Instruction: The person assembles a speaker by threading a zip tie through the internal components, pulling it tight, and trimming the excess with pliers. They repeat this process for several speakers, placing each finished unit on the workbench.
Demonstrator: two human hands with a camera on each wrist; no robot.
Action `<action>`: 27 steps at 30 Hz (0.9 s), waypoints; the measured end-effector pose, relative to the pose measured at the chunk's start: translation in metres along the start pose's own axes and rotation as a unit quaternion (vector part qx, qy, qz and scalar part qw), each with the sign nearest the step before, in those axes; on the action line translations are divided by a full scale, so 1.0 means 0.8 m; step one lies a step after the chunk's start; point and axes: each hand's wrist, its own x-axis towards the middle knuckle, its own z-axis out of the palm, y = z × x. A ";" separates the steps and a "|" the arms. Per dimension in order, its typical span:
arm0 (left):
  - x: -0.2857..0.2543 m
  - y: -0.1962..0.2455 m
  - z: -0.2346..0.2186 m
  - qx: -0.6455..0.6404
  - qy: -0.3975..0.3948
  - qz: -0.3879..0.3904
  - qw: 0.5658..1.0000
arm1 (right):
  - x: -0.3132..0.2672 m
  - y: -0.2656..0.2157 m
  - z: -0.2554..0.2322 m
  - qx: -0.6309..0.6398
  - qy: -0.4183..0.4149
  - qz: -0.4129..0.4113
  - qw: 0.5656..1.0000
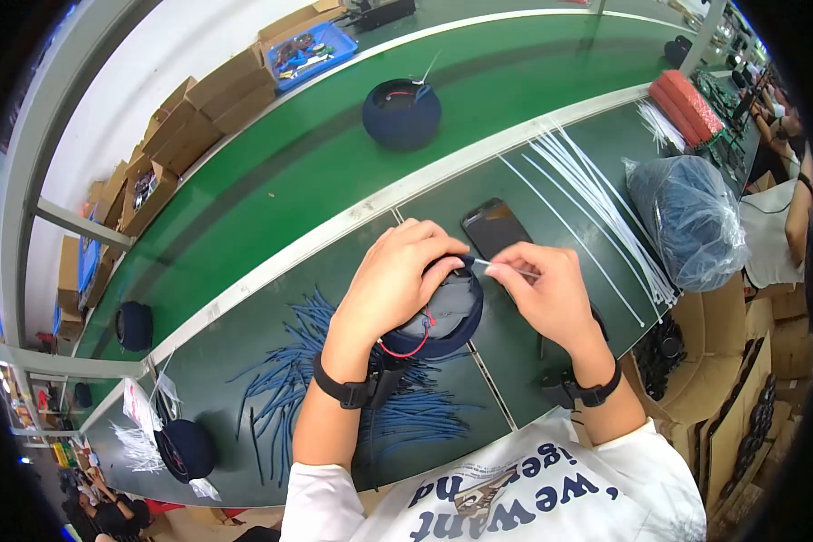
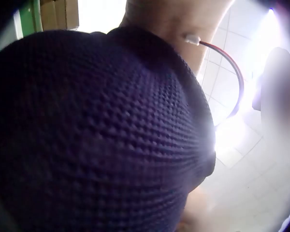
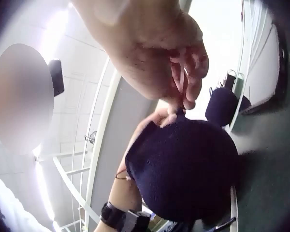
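A round, navy fabric-covered piece (image 1: pixel 465 339) stands on the table with its open top facing up; a red wire (image 1: pixel 405 354) loops out of it. Its knitted cover (image 2: pixel 111 130) fills much of the left wrist view. My left hand (image 1: pixel 397 275) grips the fabric rim, thumb at the inside edge and fingers over the outside. At the far side of that rim, my right hand (image 1: pixel 546 289) pinches a thin white cable tie (image 3: pixel 182 77) between thumb and fingers. The tie's other end meets the gathered fabric edge, close by the left fingertips.
Dark blue cords (image 1: pixel 307 352) lie spread beside the piece. A black phone (image 1: pixel 497 226) lies beyond it, with long white cable ties (image 1: pixel 596 208) and a plastic-wrapped bundle (image 1: pixel 686 221) to the right. Similar navy pieces stand on the green belt (image 1: pixel 289 181) and at the table's left end.
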 end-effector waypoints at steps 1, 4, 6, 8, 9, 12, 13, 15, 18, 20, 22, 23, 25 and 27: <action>0.003 -0.002 0.001 -0.005 -0.002 0.009 1.000 | 0.003 0.001 0.002 -0.001 0.006 -0.013 1.000; 0.008 -0.002 0.009 -0.023 -0.015 0.022 0.999 | 0.009 -0.001 0.016 -0.022 0.019 -0.031 0.999; 0.007 -0.002 0.008 -0.031 -0.006 0.014 0.999 | 0.004 0.003 0.018 0.033 0.024 -0.016 0.999; 0.005 0.001 0.003 -0.021 -0.007 0.008 1.000 | -0.004 0.014 0.018 0.066 0.034 -0.008 0.997; 0.006 0.002 0.002 -0.016 -0.005 0.005 1.000 | -0.003 0.016 0.019 0.074 0.036 -0.009 0.997; 0.010 0.006 0.011 -0.022 -0.003 0.018 1.000 | -0.002 0.014 0.028 0.090 0.033 0.015 0.995; 0.011 0.007 0.011 -0.025 0.002 0.014 1.000 | -0.001 0.013 0.030 0.108 0.034 0.021 0.993; 0.009 0.004 0.006 -0.030 0.013 0.005 0.999 | 0.001 0.014 0.033 0.145 0.035 0.032 0.988; 0.007 0.005 -0.001 -0.026 0.005 -0.005 1.000 | -0.008 0.028 0.028 0.199 0.045 0.055 0.978; 0.007 0.008 0.005 -0.023 0.008 -0.002 1.000 | -0.012 0.029 0.031 0.200 0.038 0.064 0.977; 0.011 0.011 0.013 -0.013 0.026 0.008 1.000 | -0.005 0.017 0.041 0.156 0.053 0.040 0.986; 0.011 0.011 0.011 -0.027 0.024 0.003 0.999 | -0.006 0.018 0.040 0.168 0.061 0.038 0.983; 0.008 0.008 0.000 -0.054 0.023 -0.008 0.998 | -0.006 0.024 0.042 0.191 0.072 0.031 0.978; 0.008 0.011 -0.002 -0.037 0.017 -0.006 0.999 | -0.006 0.028 0.039 0.199 0.057 0.067 0.976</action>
